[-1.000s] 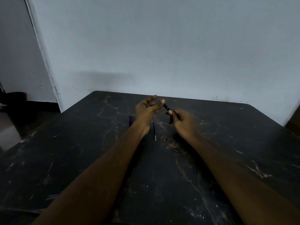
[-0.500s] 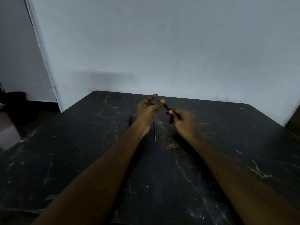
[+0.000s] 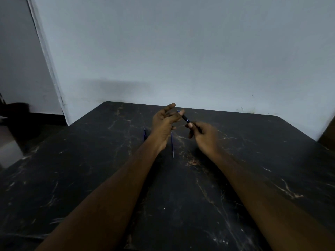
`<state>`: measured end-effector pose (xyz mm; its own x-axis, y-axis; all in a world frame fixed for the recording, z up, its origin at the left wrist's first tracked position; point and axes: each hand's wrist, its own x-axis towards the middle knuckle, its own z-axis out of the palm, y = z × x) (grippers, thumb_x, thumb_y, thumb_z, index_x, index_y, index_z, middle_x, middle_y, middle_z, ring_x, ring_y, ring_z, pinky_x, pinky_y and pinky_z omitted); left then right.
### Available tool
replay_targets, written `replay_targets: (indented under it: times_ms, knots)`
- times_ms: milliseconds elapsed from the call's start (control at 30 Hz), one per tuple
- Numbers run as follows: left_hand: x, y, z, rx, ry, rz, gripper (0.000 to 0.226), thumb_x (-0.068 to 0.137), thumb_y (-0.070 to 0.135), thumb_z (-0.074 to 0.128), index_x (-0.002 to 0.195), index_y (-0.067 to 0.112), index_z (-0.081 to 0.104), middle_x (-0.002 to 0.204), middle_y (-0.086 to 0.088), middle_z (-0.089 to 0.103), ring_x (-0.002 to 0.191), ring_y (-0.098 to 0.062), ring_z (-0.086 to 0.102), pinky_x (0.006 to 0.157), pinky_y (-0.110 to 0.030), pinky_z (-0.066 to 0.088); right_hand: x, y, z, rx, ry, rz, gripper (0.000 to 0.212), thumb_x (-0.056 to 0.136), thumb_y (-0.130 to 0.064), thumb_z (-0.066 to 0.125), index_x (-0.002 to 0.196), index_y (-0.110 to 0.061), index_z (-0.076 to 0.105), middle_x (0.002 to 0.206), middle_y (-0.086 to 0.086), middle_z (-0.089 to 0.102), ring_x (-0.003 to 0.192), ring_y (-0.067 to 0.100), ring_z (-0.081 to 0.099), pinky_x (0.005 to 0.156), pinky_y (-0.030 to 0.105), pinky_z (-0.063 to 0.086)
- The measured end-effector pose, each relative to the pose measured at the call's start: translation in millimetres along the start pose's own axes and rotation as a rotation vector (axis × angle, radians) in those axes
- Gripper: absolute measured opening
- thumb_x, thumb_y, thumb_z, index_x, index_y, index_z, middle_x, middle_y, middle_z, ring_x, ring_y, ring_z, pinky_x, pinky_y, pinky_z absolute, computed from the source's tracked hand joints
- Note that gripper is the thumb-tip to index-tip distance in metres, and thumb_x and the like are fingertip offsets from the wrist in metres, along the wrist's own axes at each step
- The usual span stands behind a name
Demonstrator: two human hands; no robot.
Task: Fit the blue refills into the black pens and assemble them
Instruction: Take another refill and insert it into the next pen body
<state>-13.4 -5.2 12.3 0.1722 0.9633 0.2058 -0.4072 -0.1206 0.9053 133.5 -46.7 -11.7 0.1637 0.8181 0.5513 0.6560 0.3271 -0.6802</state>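
Observation:
A black pen [image 3: 186,119] is held above the far middle of the dark table [image 3: 90,169], slanting up to the left. My right hand [image 3: 204,136] grips its lower end. My left hand [image 3: 164,124] pinches its upper end, where a bit of blue shows at the tip, with the other fingers spread. Two blue refills lie on the table below: one blue refill [image 3: 172,145] between my wrists, another blue refill [image 3: 144,134] just left of my left wrist, partly hidden by it.
The black marble-patterned table reaches a pale wall [image 3: 181,60] at its far edge. A dark doorway and floor [image 3: 14,115] lie to the left. A brown object [image 3: 329,134] stands at the table's right edge.
Both hands stay on the pen in nearly the same place. The right hand looks slightly blurred, showing a small movement on the pen's lower end.

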Motion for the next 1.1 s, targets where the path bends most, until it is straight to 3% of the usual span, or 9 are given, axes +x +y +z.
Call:
replay_targets:
  times_ms: [67,167,367,633,733,800,867,933,1100]
  knots:
    - [0,-1,1,0.028,0.041,0.006,0.043,0.082,0.017,0.078,0.121,0.017,0.062,0.093,0.003,0.066,0.084,-0.01,0.062,0.062,-0.027,0.041,-1,-1,-1,-0.023,0.0,-0.013,0.029,0.095,-0.032,0.054,0.084,-0.013,0.072,0.072,0.005,0.068,0.062,0.014,0.056,0.057,0.027,0.038]
    - [0,-2,1,0.036,0.048,0.001,0.044,0.081,0.023,0.079,0.121,0.017,0.062,0.104,-0.006,0.066,0.079,-0.01,0.06,0.061,-0.026,0.042,-2,-2,-1,-0.027,-0.009,-0.018,0.028,0.095,-0.032,0.054,0.085,-0.012,0.072,0.072,0.005,0.068,0.057,0.009,0.052,0.054,0.024,0.035]
    - [3,-1,0,-0.033,-0.054,-0.033,0.027,0.088,0.016,0.068,0.113,0.022,0.063,0.115,-0.004,0.072,0.099,-0.017,0.066,0.063,-0.026,0.041,-1,-1,0,0.001,-0.002,0.02,0.025,0.096,-0.03,0.053,0.091,-0.014,0.072,0.072,0.003,0.068,0.055,0.005,0.051,0.053,0.022,0.035]
    - [4,-4,-4,0.05,0.057,0.014,0.045,0.081,0.021,0.079,0.122,0.018,0.063,0.089,0.0,0.062,0.07,-0.005,0.059,0.06,-0.023,0.042,-1,-1,-1,-0.023,-0.012,0.001,0.027,0.095,-0.032,0.055,0.081,-0.015,0.07,0.07,0.003,0.067,0.06,0.011,0.055,0.055,0.028,0.038]
    - [5,-5,-3,0.068,0.059,0.019,0.035,0.083,0.022,0.077,0.116,0.014,0.067,0.087,0.002,0.066,0.067,-0.003,0.058,0.057,-0.021,0.043,-2,-1,-1,-0.022,-0.016,-0.007,0.028,0.095,-0.032,0.055,0.077,-0.014,0.069,0.07,0.003,0.066,0.062,0.015,0.056,0.058,0.03,0.041]
    - [8,-6,-4,0.084,0.088,0.038,0.022,0.084,0.024,0.076,0.1,0.01,0.071,0.076,0.003,0.064,0.062,-0.004,0.056,0.055,-0.021,0.041,-2,0,-1,-0.027,-0.003,-0.016,0.026,0.095,-0.03,0.056,0.074,-0.018,0.065,0.068,0.0,0.063,0.06,0.01,0.054,0.055,0.028,0.037]
    - [11,-5,-8,0.096,0.126,0.048,0.018,0.084,0.029,0.076,0.087,0.012,0.07,0.07,0.001,0.061,0.061,-0.009,0.052,0.053,-0.024,0.039,-1,1,0,-0.017,-0.009,-0.017,0.013,0.095,-0.028,0.056,0.091,-0.024,0.068,0.071,-0.003,0.064,0.062,0.006,0.055,0.055,0.022,0.038]
    - [13,-2,-12,0.087,0.179,0.048,0.022,0.085,0.029,0.075,0.09,0.009,0.071,0.072,0.0,0.061,0.062,-0.01,0.051,0.049,-0.021,0.04,-1,1,0,-0.002,-0.026,-0.028,0.022,0.095,-0.029,0.056,0.115,-0.029,0.064,0.074,-0.006,0.067,0.067,0.006,0.061,0.059,0.02,0.044]
    - [18,5,-23,0.02,0.276,0.073,0.042,0.083,0.028,0.077,0.114,0.0,0.069,0.09,-0.01,0.068,0.059,-0.007,0.049,0.043,-0.015,0.038,-1,1,2,0.038,-0.036,-0.016,0.022,0.095,-0.03,0.054,0.116,-0.034,0.061,0.075,-0.009,0.065,0.072,0.013,0.063,0.068,0.036,0.052]
